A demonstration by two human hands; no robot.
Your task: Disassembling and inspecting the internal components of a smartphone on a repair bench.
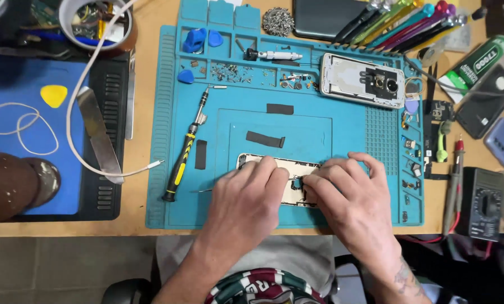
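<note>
Both hands are pressing down on an opened phone frame (285, 183) lying near the front of the teal repair mat (162, 141) on the counter (145, 67). The frame's long axis is running left to right. The left hand (246, 194) is covering its left half, and the right hand (347, 194) is covering its right end; the fingertips (307, 181) are pinching narrowly at a small part near the middle. A black-and-yellow screwdriver (185, 152) is lying just left.
</note>
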